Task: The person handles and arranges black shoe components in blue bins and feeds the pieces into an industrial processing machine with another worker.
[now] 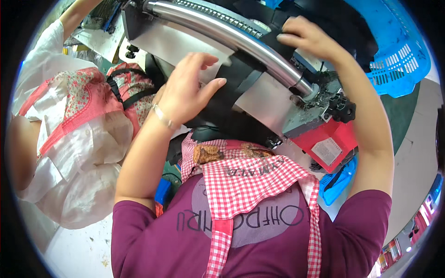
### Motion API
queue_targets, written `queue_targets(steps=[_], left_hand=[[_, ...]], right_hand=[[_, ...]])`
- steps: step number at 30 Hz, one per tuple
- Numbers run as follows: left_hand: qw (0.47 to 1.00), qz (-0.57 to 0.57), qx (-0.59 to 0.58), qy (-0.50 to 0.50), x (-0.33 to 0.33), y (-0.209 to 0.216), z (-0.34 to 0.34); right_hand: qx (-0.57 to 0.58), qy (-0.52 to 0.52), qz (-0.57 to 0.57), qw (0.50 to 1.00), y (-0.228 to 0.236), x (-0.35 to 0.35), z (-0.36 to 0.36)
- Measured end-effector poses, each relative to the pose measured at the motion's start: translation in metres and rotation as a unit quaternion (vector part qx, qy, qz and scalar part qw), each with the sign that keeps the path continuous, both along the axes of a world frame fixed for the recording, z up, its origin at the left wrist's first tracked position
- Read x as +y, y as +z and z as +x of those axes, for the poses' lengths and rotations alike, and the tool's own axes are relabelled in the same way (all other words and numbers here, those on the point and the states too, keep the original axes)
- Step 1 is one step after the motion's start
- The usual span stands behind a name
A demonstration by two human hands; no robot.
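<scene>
A strip of black fabric [234,83] runs under a shiny metal roller [232,34] on a grey machine [271,99]. My left hand [187,90] lies flat on the near part of the fabric, fingers spread and pressing it down. My right hand [303,37] reaches past the roller and pinches the far end of the same black fabric. A thin bracelet sits on my left wrist. I wear a purple shirt and a red checked apron.
A blue plastic basket [398,55] stands at the upper right behind the machine. A red box [331,141] is fixed on the machine's near side. Another person in a white top and floral apron [74,120] works close at my left.
</scene>
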State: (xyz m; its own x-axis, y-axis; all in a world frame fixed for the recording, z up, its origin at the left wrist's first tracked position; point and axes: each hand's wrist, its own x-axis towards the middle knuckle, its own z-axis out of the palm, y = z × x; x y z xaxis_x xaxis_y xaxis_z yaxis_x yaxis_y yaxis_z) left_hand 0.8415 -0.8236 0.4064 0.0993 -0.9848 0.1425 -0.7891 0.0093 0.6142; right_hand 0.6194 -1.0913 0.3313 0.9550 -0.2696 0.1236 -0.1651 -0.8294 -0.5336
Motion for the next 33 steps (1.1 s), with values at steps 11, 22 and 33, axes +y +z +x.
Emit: queue_targets(steps=[11,22,33], left_hand=[[0.946,0.263,-0.118,-0.150,0.097,-0.181,-0.036],[0.936,0.221,-0.137,-0.239,0.122,-0.172,-0.043],[0.878,0.259,0.385,-0.118,0.111,0.019,-0.016]], right_hand=[[-0.117,-0.320,0.093,0.936,0.083,-0.091,-0.125],[-0.057,-0.530,-0.099,0.840,0.064,-0.062,-0.195],[-0.207,-0.261,0.184,0.925,0.139,0.080,-0.097]])
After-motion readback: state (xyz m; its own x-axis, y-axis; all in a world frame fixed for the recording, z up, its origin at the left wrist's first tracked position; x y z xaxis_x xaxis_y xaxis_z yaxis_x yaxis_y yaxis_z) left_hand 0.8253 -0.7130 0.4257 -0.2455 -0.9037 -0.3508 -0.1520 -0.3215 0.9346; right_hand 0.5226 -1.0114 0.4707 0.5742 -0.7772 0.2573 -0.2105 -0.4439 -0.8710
